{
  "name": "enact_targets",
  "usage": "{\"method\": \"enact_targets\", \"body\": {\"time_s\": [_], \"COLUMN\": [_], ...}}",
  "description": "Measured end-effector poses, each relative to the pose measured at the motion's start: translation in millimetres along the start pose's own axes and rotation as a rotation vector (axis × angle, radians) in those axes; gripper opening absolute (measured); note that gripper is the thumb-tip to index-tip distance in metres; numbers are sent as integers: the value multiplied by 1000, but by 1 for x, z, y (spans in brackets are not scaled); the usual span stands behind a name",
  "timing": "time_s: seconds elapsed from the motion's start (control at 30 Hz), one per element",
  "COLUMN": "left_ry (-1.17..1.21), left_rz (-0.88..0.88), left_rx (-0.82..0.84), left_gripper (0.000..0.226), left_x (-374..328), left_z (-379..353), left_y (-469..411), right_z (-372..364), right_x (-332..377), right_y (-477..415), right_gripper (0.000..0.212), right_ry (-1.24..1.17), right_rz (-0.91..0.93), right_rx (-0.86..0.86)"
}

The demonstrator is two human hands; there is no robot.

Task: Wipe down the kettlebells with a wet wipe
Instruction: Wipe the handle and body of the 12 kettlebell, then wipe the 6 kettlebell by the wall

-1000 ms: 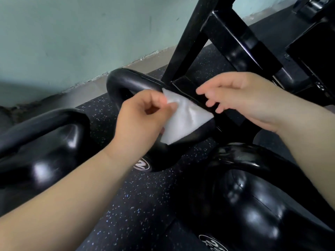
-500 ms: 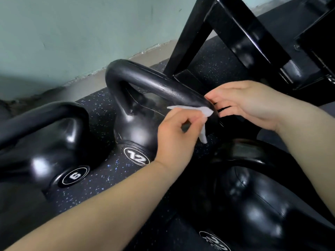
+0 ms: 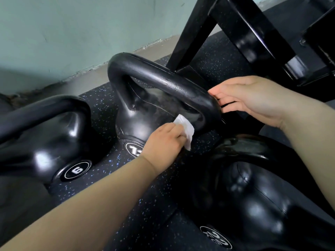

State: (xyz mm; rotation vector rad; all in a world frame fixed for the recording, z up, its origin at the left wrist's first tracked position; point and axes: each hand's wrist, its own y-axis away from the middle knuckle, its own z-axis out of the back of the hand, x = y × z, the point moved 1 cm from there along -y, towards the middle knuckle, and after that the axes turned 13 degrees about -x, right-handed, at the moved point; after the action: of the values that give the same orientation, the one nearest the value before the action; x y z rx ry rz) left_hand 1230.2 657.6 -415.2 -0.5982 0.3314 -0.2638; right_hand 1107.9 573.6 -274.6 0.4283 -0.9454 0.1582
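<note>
My left hand (image 3: 163, 140) keeps a pinching grip on the wipe (image 3: 184, 130), pressed to the 12 kettlebell (image 3: 141, 116) on the floor (image 3: 101, 98), just under its handle (image 3: 163, 77). My right hand (image 3: 250, 98) has no grip, fingers straight against the handle's far end. The bunched wipe could slip out, and the unheld bell might rock if I push hard.
</note>
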Motion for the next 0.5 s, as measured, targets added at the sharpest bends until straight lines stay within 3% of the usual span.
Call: {"method": "enact_targets", "body": {"time_s": [0.1,0.17,0.23,0.33,0.37,0.43,0.5], "left_ry": [280,521,664,755,767,755,686], "left_rz": [181,402,556,665,701,763,744], "left_rx": [168,195,150,-10,-67,-162,-243], "left_gripper": [12,12,16,14,14,10,6], "left_x": [8,16,25,37,41,50,59], "left_z": [22,44,70,110,121,138,149], "left_y": [2,-2,0,10,16,28,39], "right_z": [-3,-6,-15,-43,-57,-88,-121], "right_x": [5,19,33,46,46,44,42], "right_y": [2,8,18,30,32,33,31], "right_gripper": [22,26,31,27,34,67,68], "right_ry": [114,160,133,91,106,170,148], "right_rz": [144,339,470,459,417,353,306], "right_rx": [-187,-368,-382,-131,-8,207,321]}}
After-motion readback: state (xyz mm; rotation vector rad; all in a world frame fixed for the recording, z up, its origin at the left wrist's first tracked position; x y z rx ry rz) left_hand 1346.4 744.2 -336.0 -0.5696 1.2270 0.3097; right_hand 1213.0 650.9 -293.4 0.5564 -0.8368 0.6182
